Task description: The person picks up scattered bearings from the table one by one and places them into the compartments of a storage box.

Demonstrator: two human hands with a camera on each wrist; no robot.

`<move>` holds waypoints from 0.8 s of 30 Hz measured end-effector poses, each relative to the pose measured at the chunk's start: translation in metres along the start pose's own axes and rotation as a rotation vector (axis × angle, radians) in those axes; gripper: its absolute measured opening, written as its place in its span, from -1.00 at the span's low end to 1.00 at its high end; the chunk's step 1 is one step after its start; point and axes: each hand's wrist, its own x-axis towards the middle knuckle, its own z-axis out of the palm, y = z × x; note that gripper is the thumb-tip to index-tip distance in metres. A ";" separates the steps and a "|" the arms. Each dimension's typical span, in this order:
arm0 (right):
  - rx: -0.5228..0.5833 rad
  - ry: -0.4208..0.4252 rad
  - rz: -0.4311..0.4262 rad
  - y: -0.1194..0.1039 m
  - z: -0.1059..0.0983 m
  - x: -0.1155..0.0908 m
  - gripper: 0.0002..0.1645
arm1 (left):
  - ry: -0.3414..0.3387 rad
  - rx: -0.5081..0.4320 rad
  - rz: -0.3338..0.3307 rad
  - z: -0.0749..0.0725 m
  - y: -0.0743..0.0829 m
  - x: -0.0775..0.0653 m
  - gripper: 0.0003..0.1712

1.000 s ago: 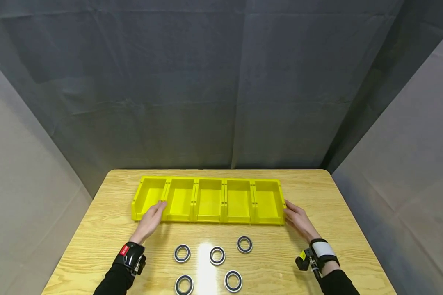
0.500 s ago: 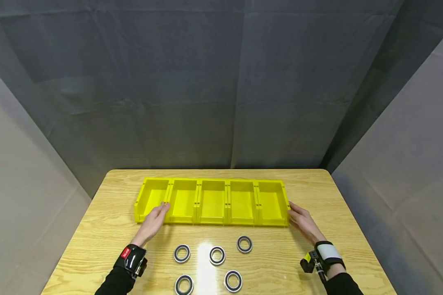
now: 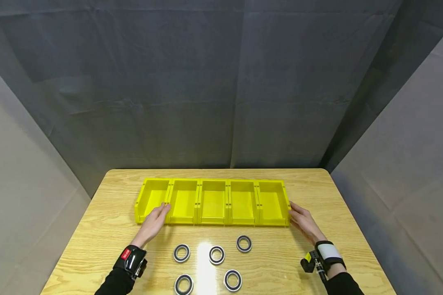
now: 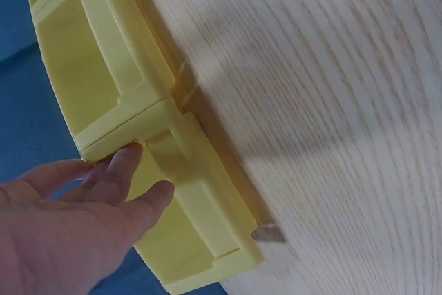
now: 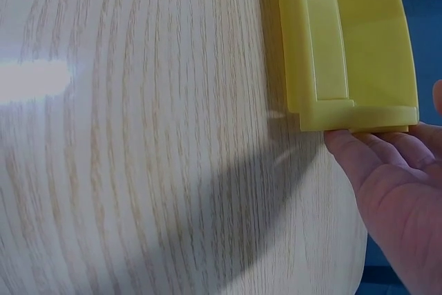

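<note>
A row of several joined yellow plastic bins (image 3: 213, 203) stands across the wooden table. My left hand (image 3: 153, 224) reaches into the leftmost bin; in the left wrist view its fingertips (image 4: 128, 157) touch the wall between that bin and its neighbour, the thumb apart from them. At the opposite end, my right hand (image 3: 305, 223) lays its extended fingers (image 5: 352, 153) against the outer side of the rightmost bin (image 5: 369, 39). Nearer me lie several ball bearings, among them one bearing (image 3: 244, 243) at the right and one bearing (image 3: 181, 253) at the left.
The wooden table (image 3: 339, 241) has rounded far corners. Behind it hangs a dark grey cloth (image 3: 170, 102), and light grey panels (image 3: 409, 143) flank both sides. Each wrist wears a strapped camera, such as the right wrist camera (image 3: 308, 262).
The row of bins has slid slightly to the right and a little nearer, both hands moving along with it. Over the last half second it has stayed still. The bearings have not moved.
</note>
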 end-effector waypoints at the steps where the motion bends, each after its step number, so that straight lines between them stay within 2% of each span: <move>1: 0.000 -0.001 -0.002 0.000 0.000 0.000 -0.28 | -0.001 0.000 -0.002 0.000 0.000 0.000 -0.08; 16: -0.029 0.024 0.019 -0.001 0.000 0.000 -0.28 | -0.005 0.006 0.013 0.000 0.001 -0.002 -0.08; 24: -0.028 0.010 0.012 -0.002 0.000 -0.001 -0.28 | -0.027 0.008 0.020 -0.005 0.001 0.000 -0.15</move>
